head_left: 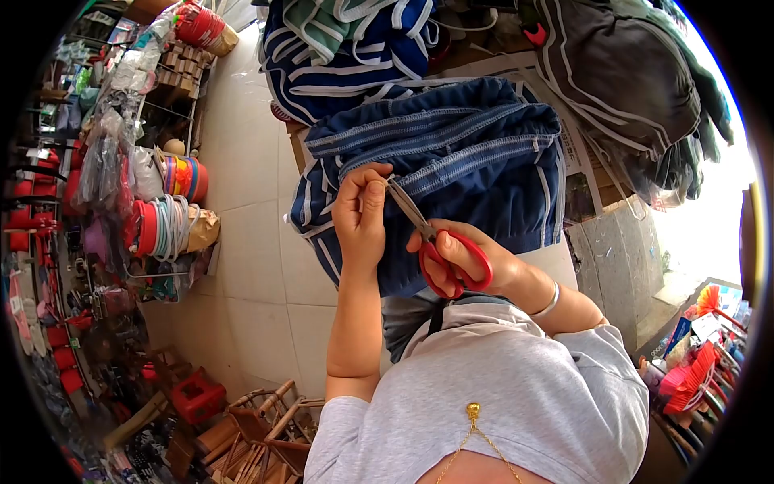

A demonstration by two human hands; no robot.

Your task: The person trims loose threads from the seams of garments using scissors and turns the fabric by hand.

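Note:
Red-handled scissors point(456, 262) are in my right hand point(476, 256), with fingers through the loops and the blades pointing up and left. The blade tips reach the fingertips of my left hand point(362, 211), which are pinched at the edge of the dark blue garment point(484, 194). What those fingertips hold is too small to make out. The garment lies bunched in front of me, with striped, stitched bands across its top. Blue cloth with white stripes point(322, 85) is piled just beyond it.
Dark garments with white piping point(621, 73) lie at the upper right. Shelves of goods point(121, 177) line the left, with a tiled floor point(250, 258) beside them. Wooden chairs point(262, 427) are at the lower left, and red brushes point(689, 375) at the lower right.

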